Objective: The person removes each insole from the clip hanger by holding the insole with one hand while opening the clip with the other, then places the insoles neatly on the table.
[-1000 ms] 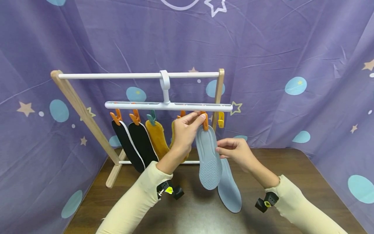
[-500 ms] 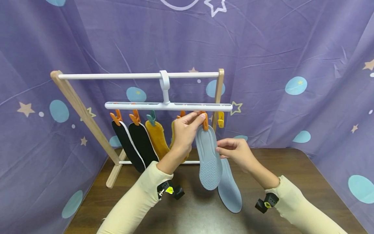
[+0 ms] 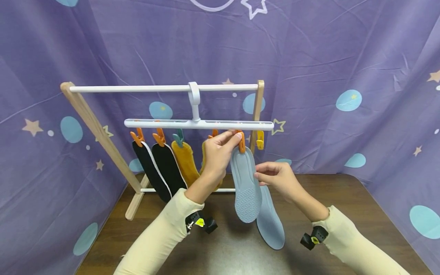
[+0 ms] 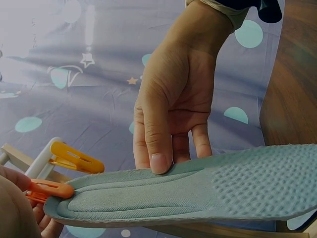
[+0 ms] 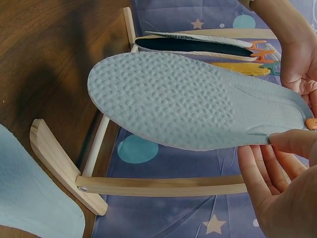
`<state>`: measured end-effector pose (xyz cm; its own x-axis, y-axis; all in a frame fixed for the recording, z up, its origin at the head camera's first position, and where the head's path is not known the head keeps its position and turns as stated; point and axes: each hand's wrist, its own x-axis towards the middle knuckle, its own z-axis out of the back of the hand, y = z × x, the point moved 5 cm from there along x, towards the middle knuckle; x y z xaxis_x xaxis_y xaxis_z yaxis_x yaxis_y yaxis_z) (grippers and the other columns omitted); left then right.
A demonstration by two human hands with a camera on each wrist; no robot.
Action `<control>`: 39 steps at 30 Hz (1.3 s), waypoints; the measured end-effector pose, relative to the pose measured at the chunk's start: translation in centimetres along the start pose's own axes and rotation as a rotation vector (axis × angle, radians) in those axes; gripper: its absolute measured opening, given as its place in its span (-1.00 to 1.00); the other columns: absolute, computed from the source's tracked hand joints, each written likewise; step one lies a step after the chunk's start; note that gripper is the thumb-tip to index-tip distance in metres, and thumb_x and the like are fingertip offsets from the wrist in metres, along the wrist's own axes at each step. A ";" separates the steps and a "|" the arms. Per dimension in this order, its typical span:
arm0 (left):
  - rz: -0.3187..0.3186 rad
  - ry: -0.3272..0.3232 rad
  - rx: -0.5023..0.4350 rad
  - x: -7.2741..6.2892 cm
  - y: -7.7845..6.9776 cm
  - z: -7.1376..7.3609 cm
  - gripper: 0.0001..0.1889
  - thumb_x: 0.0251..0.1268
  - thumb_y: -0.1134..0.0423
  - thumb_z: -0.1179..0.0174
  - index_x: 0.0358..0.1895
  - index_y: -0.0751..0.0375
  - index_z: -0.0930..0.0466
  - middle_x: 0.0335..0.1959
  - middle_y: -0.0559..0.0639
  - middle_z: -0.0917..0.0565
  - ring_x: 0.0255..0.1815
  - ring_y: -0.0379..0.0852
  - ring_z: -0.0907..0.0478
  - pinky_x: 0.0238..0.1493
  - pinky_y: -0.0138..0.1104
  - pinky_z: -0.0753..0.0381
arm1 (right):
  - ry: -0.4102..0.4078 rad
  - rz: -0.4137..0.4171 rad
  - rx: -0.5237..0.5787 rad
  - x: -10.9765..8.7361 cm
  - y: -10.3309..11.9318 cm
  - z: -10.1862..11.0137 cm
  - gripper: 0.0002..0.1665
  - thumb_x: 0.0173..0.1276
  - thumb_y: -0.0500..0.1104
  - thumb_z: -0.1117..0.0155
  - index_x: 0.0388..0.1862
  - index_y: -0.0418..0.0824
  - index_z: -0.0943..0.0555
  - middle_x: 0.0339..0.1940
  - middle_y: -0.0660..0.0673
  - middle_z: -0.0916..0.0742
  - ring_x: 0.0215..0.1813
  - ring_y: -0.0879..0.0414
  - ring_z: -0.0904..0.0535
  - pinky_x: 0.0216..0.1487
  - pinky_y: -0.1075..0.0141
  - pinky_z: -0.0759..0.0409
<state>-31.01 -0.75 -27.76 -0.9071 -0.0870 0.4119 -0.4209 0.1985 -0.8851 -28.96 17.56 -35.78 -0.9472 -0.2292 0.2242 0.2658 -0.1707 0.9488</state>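
Observation:
A light blue-grey insole [image 3: 245,183] with a dimpled heel hangs from an orange clothespin [image 3: 242,143] near the hanger's right end. My left hand [image 3: 218,154] pinches that clothespin, whose tip overlaps the insole's upper end. Lower down, my right hand [image 3: 278,177] pinches the insole's right edge between thumb and fingers, as the left wrist view shows with the thumb [image 4: 159,161] on the near face. A second blue-grey insole [image 3: 270,221] lies on the table behind the first, its upper part hidden by it and my right hand.
The white hanger [image 3: 165,124] hooks over the rod of a wooden rack [image 3: 99,126]. Two black insoles [image 3: 168,166] and yellow fuzzy insoles [image 3: 185,160] hang at the left from orange and teal clothespins. A yellow clothespin [image 3: 260,140] hangs at the right end, above the brown table [image 3: 330,194].

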 end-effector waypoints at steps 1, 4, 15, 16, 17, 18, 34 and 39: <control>0.001 -0.001 -0.003 0.0 0.0 0.0 -0.77 0.29 0.45 -0.33 -0.03 0.51 -0.73 -0.10 0.39 -0.76 -0.26 -0.28 -0.72 -0.07 -0.34 -0.77 | -0.002 0.001 -0.001 0.0 0.0 0.0 -0.68 0.33 -0.32 -0.42 0.00 -0.50 -0.69 -0.14 -0.32 -0.81 -0.27 0.20 -0.77 -0.20 0.20 -0.80; 0.005 -0.004 -0.008 0.0 -0.1 -0.1 -0.77 0.29 0.46 -0.33 -0.04 0.52 -0.73 -0.10 0.40 -0.76 -0.26 -0.29 -0.71 -0.05 -0.34 -0.77 | -0.004 0.006 -0.004 0.0 0.0 0.1 -0.68 0.34 -0.32 -0.42 0.00 -0.51 -0.68 -0.18 -0.23 -0.83 -0.27 0.21 -0.77 -0.20 0.20 -0.80; 0.011 -0.026 0.014 -0.1 -0.1 -0.2 -0.78 0.28 0.42 -0.35 -0.06 0.46 -0.76 -0.14 0.33 -0.79 -0.29 -0.33 -0.68 -0.15 -0.48 -0.71 | -0.005 0.008 0.004 -0.3 -0.2 0.2 -0.66 0.34 -0.33 -0.41 0.00 -0.55 -0.66 -0.17 -0.28 -0.82 -0.25 0.23 -0.76 -0.17 0.16 -0.80; 0.009 -0.026 0.015 -0.1 -0.1 -0.2 -0.79 0.28 0.42 -0.35 -0.06 0.45 -0.76 -0.14 0.33 -0.79 -0.29 -0.33 -0.68 -0.15 -0.47 -0.71 | -0.005 0.005 0.008 -0.3 -0.2 0.2 -0.66 0.34 -0.33 -0.41 0.00 -0.55 -0.66 -0.19 -0.25 -0.82 -0.25 0.24 -0.76 -0.15 0.13 -0.80; 0.006 -0.027 0.018 -0.1 -0.1 -0.1 -0.79 0.28 0.42 -0.36 -0.07 0.45 -0.77 -0.15 0.33 -0.79 -0.29 -0.32 -0.68 -0.15 -0.47 -0.71 | -0.007 0.001 0.012 -0.3 -0.3 0.2 -0.67 0.34 -0.33 -0.41 -0.01 -0.55 -0.67 -0.20 -0.20 -0.83 -0.25 0.24 -0.76 -0.14 0.10 -0.80; 0.004 -0.028 0.023 -0.1 -0.1 -0.1 -0.79 0.28 0.41 -0.36 -0.07 0.44 -0.77 -0.15 0.32 -0.79 -0.29 -0.32 -0.69 -0.16 -0.47 -0.71 | -0.004 0.007 0.011 -0.3 -0.3 0.2 -0.67 0.34 -0.33 -0.41 0.00 -0.56 -0.66 -0.22 -0.16 -0.83 -0.25 0.24 -0.76 -0.14 0.07 -0.80; -0.004 -0.023 0.026 -0.3 -0.4 -0.1 -0.79 0.28 0.40 -0.36 -0.06 0.43 -0.77 -0.15 0.30 -0.80 -0.26 -0.29 -0.70 -0.10 -0.42 -0.73 | -0.010 0.002 0.024 -0.4 -0.5 0.3 -0.65 0.32 -0.34 -0.42 -0.01 -0.57 -0.66 -0.26 -0.06 -0.83 -0.24 0.25 -0.75 -0.18 0.19 -0.80; 0.006 -0.020 0.024 -0.4 -0.3 -0.1 -0.78 0.29 0.40 -0.35 -0.04 0.40 -0.77 -0.13 0.27 -0.80 -0.21 -0.28 -0.70 -0.04 -0.40 -0.73 | -0.016 0.000 0.014 -0.4 -0.7 0.4 -0.66 0.31 -0.34 -0.43 -0.01 -0.57 -0.66 -0.25 -0.14 -0.82 -0.26 0.26 -0.74 -0.20 0.21 -0.80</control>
<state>-30.56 -0.69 -27.63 -0.9093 -0.1059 0.4025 -0.4155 0.1758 -0.8924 -28.84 18.12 -36.42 -0.9502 -0.2135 0.2272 0.2629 -0.1573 0.9519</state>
